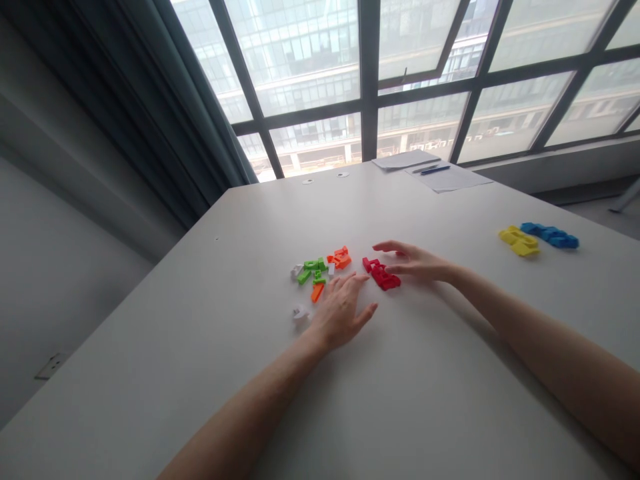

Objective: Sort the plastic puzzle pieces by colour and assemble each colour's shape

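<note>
A small cluster of red plastic pieces [384, 276] lies on the white table between my two hands. My right hand [413, 261] is at the right side of this cluster, fingers apart, the fingertips close to or touching the red pieces. My left hand [343, 310] hovers low over the table with its fingers spread and nothing seen in it. Beside its fingertips are green pieces [314, 265], an orange piece [317, 293] and more orange pieces [340, 258]. A white piece [300, 313] sits left of my left wrist. Whether my left fingers touch any piece is hidden.
Yellow pieces [520, 241] and blue pieces [551, 235] lie grouped at the table's right. Papers [457, 179] with pens [435, 170] are at the far edge, below the window [310, 60]. A dark curtain [150, 100] hangs at the left.
</note>
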The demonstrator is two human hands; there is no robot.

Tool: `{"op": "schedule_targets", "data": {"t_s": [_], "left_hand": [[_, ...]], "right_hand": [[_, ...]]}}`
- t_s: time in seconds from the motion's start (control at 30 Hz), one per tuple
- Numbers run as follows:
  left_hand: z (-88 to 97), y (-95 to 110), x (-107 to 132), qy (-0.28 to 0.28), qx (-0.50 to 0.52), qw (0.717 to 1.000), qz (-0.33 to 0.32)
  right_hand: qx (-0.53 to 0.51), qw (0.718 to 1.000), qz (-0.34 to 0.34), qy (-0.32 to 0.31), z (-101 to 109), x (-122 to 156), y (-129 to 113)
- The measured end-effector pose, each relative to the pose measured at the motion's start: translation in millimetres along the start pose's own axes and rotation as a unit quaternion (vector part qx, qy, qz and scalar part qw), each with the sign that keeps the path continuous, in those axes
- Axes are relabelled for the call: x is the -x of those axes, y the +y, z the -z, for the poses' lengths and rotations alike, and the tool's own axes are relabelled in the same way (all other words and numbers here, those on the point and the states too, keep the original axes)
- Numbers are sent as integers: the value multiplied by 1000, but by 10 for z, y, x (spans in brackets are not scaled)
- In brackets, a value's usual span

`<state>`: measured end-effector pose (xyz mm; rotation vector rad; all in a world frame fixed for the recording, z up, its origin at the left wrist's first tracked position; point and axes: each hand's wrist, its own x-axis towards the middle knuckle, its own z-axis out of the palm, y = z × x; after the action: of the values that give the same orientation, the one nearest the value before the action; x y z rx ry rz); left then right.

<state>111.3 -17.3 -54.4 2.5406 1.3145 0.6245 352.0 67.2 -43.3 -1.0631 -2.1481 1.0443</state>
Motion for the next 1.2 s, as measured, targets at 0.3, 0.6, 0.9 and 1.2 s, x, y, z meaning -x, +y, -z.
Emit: {"op": "schedule_targets", "data": {"t_s": [0.3,0.6,0.9,1.2], "left_hand": [[-30,-27,15,28,2,1000,-1],[-34,-27,18,25,6,1000,1],[-17,-20,21,22,6,1000,4],[-5,-9,16,14,10,1000,10]], "right_hand": [[75,994,-18,-74,68,65,-87],[138,989,6,-52,-92,40,-101],[152,987,21,-48,-84,28,-62],[159,985,-38,-58,175,85,43]]}}
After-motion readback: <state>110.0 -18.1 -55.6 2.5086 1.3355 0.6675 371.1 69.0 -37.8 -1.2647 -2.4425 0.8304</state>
